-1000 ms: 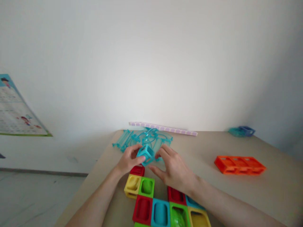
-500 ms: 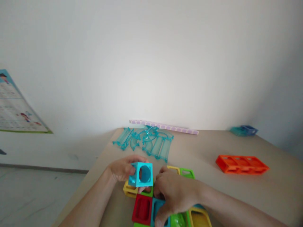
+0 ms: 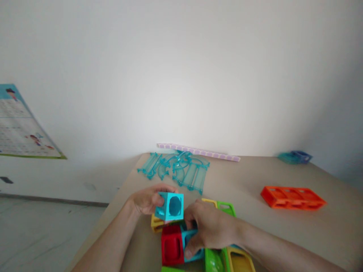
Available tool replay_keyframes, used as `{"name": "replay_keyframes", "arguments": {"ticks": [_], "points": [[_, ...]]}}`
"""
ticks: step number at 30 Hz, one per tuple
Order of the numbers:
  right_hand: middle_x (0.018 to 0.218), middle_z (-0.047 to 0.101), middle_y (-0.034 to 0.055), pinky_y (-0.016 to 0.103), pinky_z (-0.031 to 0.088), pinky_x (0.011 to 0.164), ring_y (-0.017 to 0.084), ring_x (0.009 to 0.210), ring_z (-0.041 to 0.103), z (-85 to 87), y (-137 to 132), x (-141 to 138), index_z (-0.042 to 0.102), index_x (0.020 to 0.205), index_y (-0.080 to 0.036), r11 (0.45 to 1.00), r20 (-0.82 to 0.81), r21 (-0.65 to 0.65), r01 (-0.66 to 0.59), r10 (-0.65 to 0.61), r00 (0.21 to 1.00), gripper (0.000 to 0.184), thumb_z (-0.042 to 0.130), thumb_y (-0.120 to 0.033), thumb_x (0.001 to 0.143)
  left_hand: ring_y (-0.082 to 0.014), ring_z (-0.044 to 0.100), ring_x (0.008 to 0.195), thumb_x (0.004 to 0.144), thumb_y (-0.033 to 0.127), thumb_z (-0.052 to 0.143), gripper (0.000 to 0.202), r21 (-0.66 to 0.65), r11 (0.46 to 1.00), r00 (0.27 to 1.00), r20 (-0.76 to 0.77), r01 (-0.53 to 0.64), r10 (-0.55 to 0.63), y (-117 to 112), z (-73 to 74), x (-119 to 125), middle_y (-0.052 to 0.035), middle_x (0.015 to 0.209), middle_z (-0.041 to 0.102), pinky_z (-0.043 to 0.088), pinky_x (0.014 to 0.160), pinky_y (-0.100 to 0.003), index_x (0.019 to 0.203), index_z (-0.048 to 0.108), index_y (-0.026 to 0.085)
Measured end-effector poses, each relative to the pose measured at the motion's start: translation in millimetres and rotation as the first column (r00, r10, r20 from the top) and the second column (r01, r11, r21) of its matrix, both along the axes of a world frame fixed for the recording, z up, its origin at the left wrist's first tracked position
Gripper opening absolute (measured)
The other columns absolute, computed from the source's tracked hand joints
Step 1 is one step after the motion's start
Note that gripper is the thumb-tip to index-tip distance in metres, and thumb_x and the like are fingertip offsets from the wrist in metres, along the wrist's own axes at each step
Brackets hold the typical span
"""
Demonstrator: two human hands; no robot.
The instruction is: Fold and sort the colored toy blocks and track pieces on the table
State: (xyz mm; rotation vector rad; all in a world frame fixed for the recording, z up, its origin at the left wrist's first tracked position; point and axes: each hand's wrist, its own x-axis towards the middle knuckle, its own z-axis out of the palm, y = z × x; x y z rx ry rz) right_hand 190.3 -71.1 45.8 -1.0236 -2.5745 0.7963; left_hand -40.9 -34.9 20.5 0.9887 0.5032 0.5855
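My left hand (image 3: 146, 200) holds a cyan cube block (image 3: 171, 206) with a round hole in its face, just above a cluster of colourful hollow blocks on the beige table (image 3: 255, 177). My right hand (image 3: 210, 228) is curled round a blue block (image 3: 190, 245) in that cluster, fingers hooked over its edge and tipping it up together with the red block (image 3: 171, 247) beside it. A yellow block (image 3: 157, 223) lies under the cyan cube. Green (image 3: 214, 260) and yellow (image 3: 239, 262) blocks sit by my right wrist.
A pile of clear teal track pieces (image 3: 178, 170) lies further back on the table. A purple strip (image 3: 198, 151) runs along the wall. An orange three-cell block (image 3: 293, 197) lies at the right, small blue-teal pieces (image 3: 295, 156) at the far right corner. The table's left edge is near my left forearm.
My left hand brought the cyan cube from the track pile back over the block cluster. My right hand came down onto the cluster and has gripped the blue block, lifting its edge.
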Motion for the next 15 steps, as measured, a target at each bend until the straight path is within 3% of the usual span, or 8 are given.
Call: {"name": "replay_keyframes", "arguments": {"ticks": [5, 8, 11, 15], "points": [[0.056, 0.046, -0.0078, 0.020, 0.025, 0.045, 0.007, 0.049, 0.035, -3.4, -0.7, -0.2, 0.052, 0.054, -0.018, 0.999, 0.025, -0.007, -0.046, 0.046, 0.999, 0.036, 0.084, -0.035, 0.056, -0.0193, 0.065, 0.068, 0.048, 0.030, 0.087, 0.050, 0.014, 0.999, 0.999, 0.008, -0.050, 0.050, 4.1, -2.4, -4.9, -0.0061, 0.082, 0.071, 0.052, 0.059, -0.030, 0.094, 0.074, 0.018], [0.062, 0.051, -0.0063, 0.022, 0.029, 0.050, 0.009, 0.058, 0.043, -5.0, -1.0, -1.0, 0.050, 0.055, -0.018, 0.988, 0.007, 0.125, -0.091, 0.091, 0.996, 0.036, 0.085, -0.027, 0.054, -0.0215, 0.067, 0.067, 0.054, 0.031, 0.084, 0.048, 0.028, 0.999, 0.999, 0.041, -0.024, 0.022, 8.8, -6.7, -11.8, -0.0083, 0.086, 0.072, 0.052, 0.054, -0.029, 0.099, 0.072, 0.018], [0.064, 0.055, -0.0041, 0.026, 0.031, 0.056, 0.012, 0.064, 0.046, -7.6, -2.3, -1.7, 0.047, 0.052, -0.018, 0.942, 0.016, 0.297, -0.156, 0.158, 0.987, 0.035, 0.082, -0.020, 0.057, -0.0203, 0.067, 0.063, 0.056, 0.031, 0.083, 0.048, 0.036, 0.999, 0.998, 0.057, -0.027, 0.025, 12.3, -9.3, -17.7, -0.0083, 0.086, 0.071, 0.052, 0.049, -0.027, 0.100, 0.071, 0.019], [0.064, 0.058, -0.0022, 0.027, 0.031, 0.056, 0.014, 0.066, 0.049, -11.6, -4.9, -2.9, 0.046, 0.051, -0.018, 0.937, 0.024, 0.323, -0.136, 0.136, 0.990, 0.036, 0.081, -0.020, 0.059, -0.0180, 0.065, 0.062, 0.049, 0.033, 0.087, 0.050, 0.081, 0.991, 0.994, -0.023, -0.107, 0.109, 12.1, -7.7, -20.1, -0.0053, 0.075, 0.069, 0.055, 0.053, -0.029, 0.094, 0.073, 0.017]]}}
